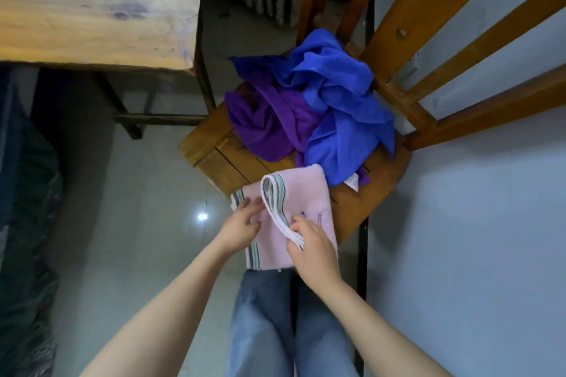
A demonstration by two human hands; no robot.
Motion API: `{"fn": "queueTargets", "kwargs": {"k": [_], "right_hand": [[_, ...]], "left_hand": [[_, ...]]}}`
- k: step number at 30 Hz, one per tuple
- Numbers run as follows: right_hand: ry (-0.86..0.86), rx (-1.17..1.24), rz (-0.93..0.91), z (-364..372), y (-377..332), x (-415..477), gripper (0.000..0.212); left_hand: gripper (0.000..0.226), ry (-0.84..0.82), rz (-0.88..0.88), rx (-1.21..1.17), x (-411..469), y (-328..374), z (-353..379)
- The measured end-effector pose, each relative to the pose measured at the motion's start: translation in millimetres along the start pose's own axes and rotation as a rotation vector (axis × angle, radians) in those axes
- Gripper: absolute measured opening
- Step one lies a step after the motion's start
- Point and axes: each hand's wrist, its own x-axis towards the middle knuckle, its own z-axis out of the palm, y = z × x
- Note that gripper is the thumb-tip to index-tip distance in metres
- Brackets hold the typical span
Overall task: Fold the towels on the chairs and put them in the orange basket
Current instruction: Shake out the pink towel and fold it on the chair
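While my right hand pinches the turned-over striped edge of the soft pink towel with grey-striped ends, my left hand sits on its left side w/ fingers curled. I can't tell if it pinches or just presses.

The towel lies long-ways from the brown wooden chair seat down toward my knees, right under both hands. The next fold prob goes across.

Behind it the crumpled blue fluffy towel & crumpled purple fluffy towel touch. The orange basket isn't in view. My R hand hides part of the towel's near end.
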Motion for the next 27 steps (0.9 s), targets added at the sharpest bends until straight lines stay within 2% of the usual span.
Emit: {"fn": "queueTargets", "kwargs": {"k": [2, 5, 9, 13, 15, 17, 18, 20, 21, 23, 24, 27], "right_hand": [[0.037, 0.059, 0.053, 3, -7, 3, 0.012], [0.005, 0.069, -0.006, 12, -14, 1, 0.007], [-0.138, 0.013, -0.051, 27, -18, 5, 0.01], [-0.282, -0.051, -0.029, 35, -23, 16, 0.018], [-0.382, -0.046, 0.013, 34, -23, 19, 0.029], [-0.361, -0.085, 0.054, 28, -18, 25, 0.038], [-0.276, -0.129, 0.031, 24, -15, 29, 0.038], [-0.028, -0.292, -0.094, 17, -7, 37, 0.035], [0.043, -0.369, -0.15, 15, -2, 41, 0.036], [0.071, -0.52, -0.228, 14, 8, 49, 0.042], [0.053, -0.599, -0.258, 16, 13, 52, 0.048], [0.04, -0.752, -0.334, 22, 28, 62, 0.062]], "left_hand": [[0.052, 0.076, -0.085, -0.488, 0, -5, -9], [0.048, 0.157, -0.189, -0.885, 3, -13, -14], [0.032, 0.147, -0.208, -1.066, 5, -11, -15], [0.055, 0.135, -0.201, -1.116, 5, -7, -18], [0.053, 0.174, -0.204, -1.154, 2, -8, -18], [0.042, 0.307, -0.202, -1.062, -3, -6, -17], [0.037, 0.428, -0.194, -0.932, -5, -6, -16], [0.039, 0.657, -0.18, -0.534, -8, -1, -12], [0.045, 0.721, -0.126, -0.274, -9, 1, -9], [0.054, 0.766, 0.07, 0.23, -6, 2, 1], [0.057, 0.728, 0.16, 0.408, -3, 0, 8], [0.057, 0.615, 0.341, 0.68, 10, -7, 24]]}}
